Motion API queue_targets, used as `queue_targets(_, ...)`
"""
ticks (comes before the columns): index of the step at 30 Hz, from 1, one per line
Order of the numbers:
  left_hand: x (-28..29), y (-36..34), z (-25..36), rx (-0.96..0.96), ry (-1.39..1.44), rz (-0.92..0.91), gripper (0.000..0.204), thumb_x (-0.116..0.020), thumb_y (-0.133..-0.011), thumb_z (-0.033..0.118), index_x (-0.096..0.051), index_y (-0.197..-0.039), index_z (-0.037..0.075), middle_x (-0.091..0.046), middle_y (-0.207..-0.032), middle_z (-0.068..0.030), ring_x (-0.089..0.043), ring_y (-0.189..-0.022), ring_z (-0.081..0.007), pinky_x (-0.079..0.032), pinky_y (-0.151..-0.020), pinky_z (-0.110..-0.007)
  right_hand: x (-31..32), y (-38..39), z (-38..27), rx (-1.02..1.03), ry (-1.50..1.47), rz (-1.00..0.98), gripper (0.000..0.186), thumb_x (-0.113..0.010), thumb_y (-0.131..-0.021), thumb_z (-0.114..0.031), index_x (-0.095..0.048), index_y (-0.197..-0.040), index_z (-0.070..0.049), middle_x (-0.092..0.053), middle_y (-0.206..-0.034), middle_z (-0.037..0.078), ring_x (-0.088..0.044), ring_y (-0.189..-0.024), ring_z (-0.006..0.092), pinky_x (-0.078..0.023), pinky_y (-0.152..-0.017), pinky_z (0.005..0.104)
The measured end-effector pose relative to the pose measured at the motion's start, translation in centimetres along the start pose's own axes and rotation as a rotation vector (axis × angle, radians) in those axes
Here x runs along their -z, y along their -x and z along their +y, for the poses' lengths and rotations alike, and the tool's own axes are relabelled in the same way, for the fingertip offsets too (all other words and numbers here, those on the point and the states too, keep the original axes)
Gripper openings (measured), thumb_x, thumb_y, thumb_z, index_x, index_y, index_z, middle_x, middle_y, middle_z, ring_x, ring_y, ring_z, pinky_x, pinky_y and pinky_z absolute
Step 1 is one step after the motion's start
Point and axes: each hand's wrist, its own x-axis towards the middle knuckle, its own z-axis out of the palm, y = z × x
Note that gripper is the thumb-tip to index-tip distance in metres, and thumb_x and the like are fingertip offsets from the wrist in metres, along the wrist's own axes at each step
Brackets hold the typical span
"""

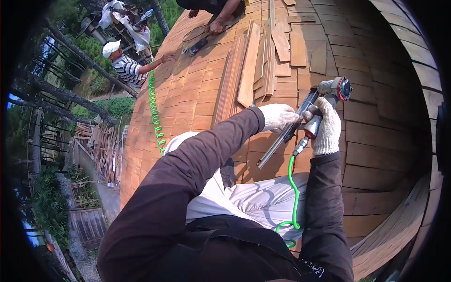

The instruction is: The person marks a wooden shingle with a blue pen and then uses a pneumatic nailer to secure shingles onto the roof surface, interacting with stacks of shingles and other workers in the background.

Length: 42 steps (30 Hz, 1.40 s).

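Observation:
A pneumatic nail gun [334,88] with a long metal magazine [275,154] is held over the shingled roof in front of me. My right hand [327,128], in a white knit glove, wraps around its handle. A bright green air hose [294,188] runs from the metal coupling below that hand down over my trousers. My left hand [279,116], gloved the same way, is at the magazine with its fingers closed against it; exactly what the fingertips pinch is hidden.
Long boards [248,66] and loose wooden shingles [298,45] lie ahead on the sloping roof. A coiled green hose [154,110] hangs along the left edge. One person in a striped shirt [128,70] reaches over that edge; another handles a power tool [196,47]. Ground lies far below left.

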Motion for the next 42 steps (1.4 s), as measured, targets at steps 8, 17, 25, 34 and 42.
queue_targets(8,0.5,-1.1,-0.5,0.081,0.483,0.194,0.04,-0.057,-0.104,0.035,-0.055,-0.136,0.011,-0.068,-0.117,-0.0055,-0.069,-0.102,-0.0191,-0.057,-0.089,-0.039,-0.4,0.4,0.3,0.015,0.09,-0.008,0.032,-0.071,-0.091,-0.027,-0.061,-0.1,0.002,-0.064,-0.077,0.006,-0.061,-0.066,0.0148,-0.051,-0.061,0.031)
queue_targets(17,1.6,-2.7,-4.9,0.02,0.976,0.312,0.038,-0.043,-0.107,0.034,-0.056,-0.13,0.007,-0.065,-0.12,-0.0117,-0.064,-0.105,-0.0276,-0.053,-0.094,-0.046,-2.1,4.1,0.2,0.06,0.699,-0.344,0.064,-0.074,-0.087,-0.043,-0.059,-0.133,-0.001,-0.072,-0.101,0.017,-0.072,-0.09,0.0228,-0.057,-0.085,0.0364)
queue_targets(25,6.5,1.1,-2.4,-0.284,0.788,0.315,0.022,-0.064,-0.1,0.028,-0.057,-0.089,0.01,-0.059,-0.07,-0.0017,-0.067,-0.061,-0.0186,-0.06,-0.06,-0.042,8.1,1.0,-1.2,0.63,1.112,0.142,0.062,-0.074,-0.09,-0.047,-0.064,-0.133,-0.003,-0.072,-0.117,0.02,-0.07,-0.108,0.0308,-0.055,-0.096,0.0397)
queue_targets(34,4.3,4.2,-0.9,-0.324,0.746,0.436,0.02,-0.063,-0.1,0.028,-0.058,-0.091,0.011,-0.06,-0.073,-0.0015,-0.067,-0.064,-0.0178,-0.06,-0.062,-0.04,22.2,9.2,-7.5,0.354,2.472,-0.105,0.078,-0.071,-0.09,-0.04,-0.042,-0.156,-0.011,-0.033,-0.162,0.02,-0.029,-0.15,0.0411,-0.021,-0.122,0.0591)
queue_targets(42,2.8,1.1,-0.5,-0.314,0.804,0.397,0.018,-0.063,-0.1,0.027,-0.06,-0.093,0.011,-0.062,-0.076,-0.0014,-0.067,-0.067,-0.0171,-0.059,-0.063,-0.039,23.9,10.8,-6.6,0.369,2.477,-0.116,0.078,-0.067,-0.091,-0.042,-0.04,-0.155,-0.006,-0.031,-0.161,0.026,-0.027,-0.148,0.0482,-0.02,-0.122,0.0643)
